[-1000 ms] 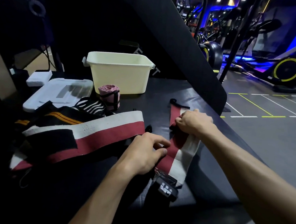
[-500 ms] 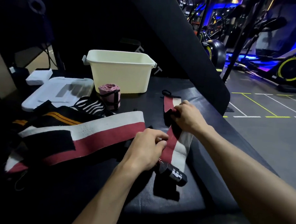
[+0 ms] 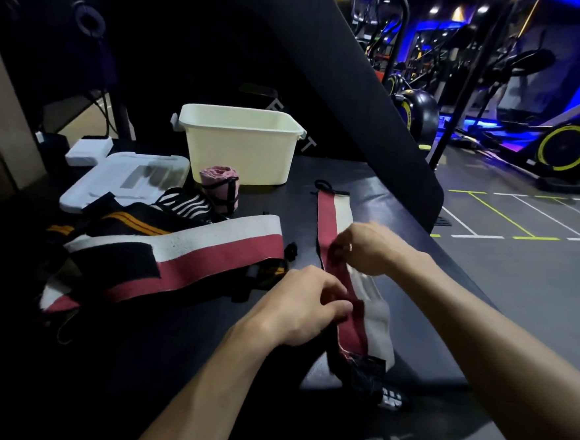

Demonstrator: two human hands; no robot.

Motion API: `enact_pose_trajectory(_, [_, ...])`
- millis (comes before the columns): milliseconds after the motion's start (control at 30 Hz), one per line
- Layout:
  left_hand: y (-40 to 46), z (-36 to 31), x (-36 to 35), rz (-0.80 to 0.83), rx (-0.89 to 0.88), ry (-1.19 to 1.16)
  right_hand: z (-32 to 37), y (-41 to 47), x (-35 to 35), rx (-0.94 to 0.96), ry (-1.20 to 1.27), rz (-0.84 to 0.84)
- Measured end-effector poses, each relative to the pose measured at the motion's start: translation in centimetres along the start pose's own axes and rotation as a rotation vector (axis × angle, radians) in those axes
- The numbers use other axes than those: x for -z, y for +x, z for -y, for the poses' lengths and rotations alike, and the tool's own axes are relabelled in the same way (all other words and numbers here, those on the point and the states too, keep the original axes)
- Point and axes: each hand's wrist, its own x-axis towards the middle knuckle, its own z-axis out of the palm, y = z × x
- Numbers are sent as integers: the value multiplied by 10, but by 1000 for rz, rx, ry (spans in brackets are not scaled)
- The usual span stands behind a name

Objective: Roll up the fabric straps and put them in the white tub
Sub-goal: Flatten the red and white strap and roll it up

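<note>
Our left hand (image 3: 305,303) has its fingers curled, pinching the red edge of the red-and-white strap (image 3: 352,286) about midway along it. Our right hand (image 3: 365,247) is blurred, fingers bent down onto the same strap a bit farther up; it looks like a pinch on the fabric. The strap lies stretched flat on the black padded surface (image 3: 402,207), running away from us, with a black loop at its far end and a black patch with a white logo at the near end by the surface's edge.

To the left we see a second red-and-white strap (image 3: 211,248) lying unrolled across a pile of dark straps (image 3: 127,222), some with orange stripes, one zebra-striped. A rolled pink strap (image 3: 220,189) stands upright just in front of the white tub (image 3: 240,147), which sits at the back of the surface. A clear lid (image 3: 123,184) lies left of the tub, with a small white box (image 3: 89,150) behind it. Gym machines (image 3: 561,149) show on the right in blue light.
</note>
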Motion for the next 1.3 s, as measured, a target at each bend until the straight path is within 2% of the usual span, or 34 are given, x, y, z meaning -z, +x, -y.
enact_pose_trajectory(67, [-7,-1,5,-27,-27,32,0,-7,-3,50,3,226])
enact_pose_trajectory(133, [-14,3,16,-127,-40,71,-3,-11,-12,22,107,362])
enact_pose_trajectory(233, [-29,19,38,-359,-66,101,-3,-20,-27,-6,106,394])
enact_pose_trajectory(300, [-43,32,57,-515,-54,233,0,-27,-25,-19,46,389])
enact_pose_trajectory(367, [-63,44,76,-590,68,438,2,-30,-14,13,-42,321])
enact_pose_trajectory(433, [-85,59,92,-535,251,574,7,-31,0,66,-62,162])
enact_pose_trajectory(500, [-102,74,102,-472,391,637,19,-33,14,139,58,38])
enact_pose_trajectory(567, [-110,83,108,-482,428,619,40,-41,26,233,159,-18])
enact_pose_trajectory(733, [-111,90,115,-800,213,408,89,-63,30,417,261,-167])
enact_pose_trajectory(900, [-111,71,115,-998,-8,296,117,-80,28,551,419,-332])
enact_pose_trajectory(1100, [-106,50,107,-958,-151,198,140,-66,34,587,519,-533])
enact_pose_trajectory(1200, [-108,52,110,-932,-84,112,140,-63,48,511,780,-568])
enact_pose_trajectory(1300, [-114,57,113,-908,37,60,133,-58,68,441,876,-578])
